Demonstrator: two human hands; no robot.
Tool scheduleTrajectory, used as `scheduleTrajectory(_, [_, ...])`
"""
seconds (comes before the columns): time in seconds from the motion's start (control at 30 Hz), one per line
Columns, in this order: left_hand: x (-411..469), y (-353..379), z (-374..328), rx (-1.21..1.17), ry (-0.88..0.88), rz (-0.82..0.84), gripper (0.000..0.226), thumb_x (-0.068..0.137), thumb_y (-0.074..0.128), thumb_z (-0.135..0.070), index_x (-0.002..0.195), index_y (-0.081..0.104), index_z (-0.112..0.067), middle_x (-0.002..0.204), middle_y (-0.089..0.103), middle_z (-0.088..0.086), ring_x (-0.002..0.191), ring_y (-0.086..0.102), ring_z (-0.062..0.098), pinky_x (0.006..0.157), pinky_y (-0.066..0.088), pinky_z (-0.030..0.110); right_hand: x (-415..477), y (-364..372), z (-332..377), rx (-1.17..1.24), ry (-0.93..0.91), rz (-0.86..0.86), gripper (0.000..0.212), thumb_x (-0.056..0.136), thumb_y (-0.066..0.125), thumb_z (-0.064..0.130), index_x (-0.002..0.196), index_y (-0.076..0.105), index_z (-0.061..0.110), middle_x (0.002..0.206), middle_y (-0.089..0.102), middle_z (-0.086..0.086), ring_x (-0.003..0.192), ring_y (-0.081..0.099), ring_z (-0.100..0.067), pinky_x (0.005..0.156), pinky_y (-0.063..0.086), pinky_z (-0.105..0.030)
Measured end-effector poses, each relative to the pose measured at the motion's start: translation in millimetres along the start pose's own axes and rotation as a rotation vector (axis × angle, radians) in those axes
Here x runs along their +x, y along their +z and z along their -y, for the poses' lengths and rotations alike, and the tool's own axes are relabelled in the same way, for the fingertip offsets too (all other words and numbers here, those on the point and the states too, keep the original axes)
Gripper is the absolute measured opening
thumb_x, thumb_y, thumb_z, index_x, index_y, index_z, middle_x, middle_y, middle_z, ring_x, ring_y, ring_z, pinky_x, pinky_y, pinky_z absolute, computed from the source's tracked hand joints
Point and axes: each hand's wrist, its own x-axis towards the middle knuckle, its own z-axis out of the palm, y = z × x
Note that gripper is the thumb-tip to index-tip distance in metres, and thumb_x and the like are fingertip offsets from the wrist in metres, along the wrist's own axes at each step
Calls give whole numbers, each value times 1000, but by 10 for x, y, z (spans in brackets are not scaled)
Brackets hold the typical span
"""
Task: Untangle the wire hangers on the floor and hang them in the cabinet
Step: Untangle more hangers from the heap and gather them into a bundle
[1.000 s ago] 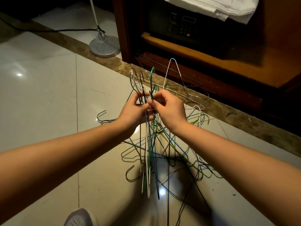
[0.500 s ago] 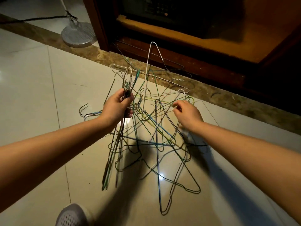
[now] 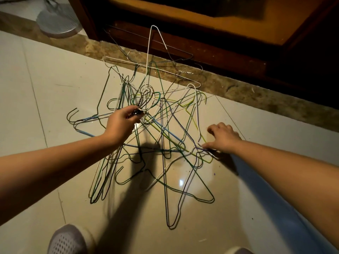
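A tangle of thin wire hangers (image 3: 165,129) in green, blue, white and yellow lies spread on the pale tiled floor (image 3: 45,85), some leaning against the base of the dark wooden cabinet (image 3: 201,50). My left hand (image 3: 121,123) pinches a bunch of hanger necks near the middle of the pile, and several hangers (image 3: 102,173) trail down from that bunch towards me. My right hand (image 3: 222,137) is low at the pile's right edge, with its thumb and fingers at a hanger corner (image 3: 203,149) on the floor. How firmly it holds that wire is hidden.
A round grey lamp base (image 3: 58,24) stands on the floor at the top left. A brown stone threshold (image 3: 256,96) runs along the cabinet front. The toe of a light shoe (image 3: 67,239) shows at the bottom edge, with another shoe tip (image 3: 236,251) further right.
The hands have parted. The left hand has lowered its bunch of hangers, and the right hand has moved right and down to the pile's edge. The view has tilted down.
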Motion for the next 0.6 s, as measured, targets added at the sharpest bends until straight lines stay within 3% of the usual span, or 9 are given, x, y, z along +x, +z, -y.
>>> scheduleTrajectory(0.1, [-2,53,19,23,3,16,12,92,54,-13,97,64,-17,74,59,2,55,45,13,51,36,25,11,21,-87,114,61,56,69,75,70,49,130,42,19,129,48,-9,114,49,-29,93,45,-37])
scheduleTrajectory(0.2, [-19,94,19,36,27,37,16,95,48,-12,102,62,-17,78,59,2,59,46,15,52,38,25,20,13,-193,211,86,66,37,80,69,27,112,56,15,114,60,-10,95,55,-23,80,44,-27])
scheduleTrajectory(0.3, [-19,107,22,45,33,42,22,97,44,-14,112,59,-17,81,59,-1,64,48,15,55,39,26,30,-31,-229,536,162,-7,8,86,62,8,94,64,9,88,65,-13,67,60,-18,63,47,-25])
scheduleTrajectory(0.33, [-20,107,26,45,34,46,23,97,43,-15,115,58,-16,83,59,-2,64,48,14,56,40,26,35,-60,-228,663,193,-35,4,87,61,5,86,63,8,78,63,-13,54,58,-14,56,48,-24])
scheduleTrajectory(0.4, [-25,108,33,43,38,54,24,98,42,-16,115,58,-17,85,59,-2,65,49,13,57,41,27,51,-120,-233,828,235,-112,18,88,60,5,72,58,11,64,58,-9,40,53,-7,45,46,-19])
scheduleTrajectory(0.5, [-33,104,25,14,27,44,21,97,43,-15,109,60,-20,84,59,1,63,49,15,58,41,28,86,-252,-199,1051,281,-231,21,90,61,10,70,56,12,64,56,-7,49,58,-9,41,46,-15])
scheduleTrajectory(0.6, [-64,92,-18,-27,14,29,21,97,44,-13,105,62,-18,82,60,1,61,49,14,56,41,24,127,-376,-135,1311,349,-276,19,92,59,18,76,55,9,68,54,-9,58,60,-17,45,51,-19])
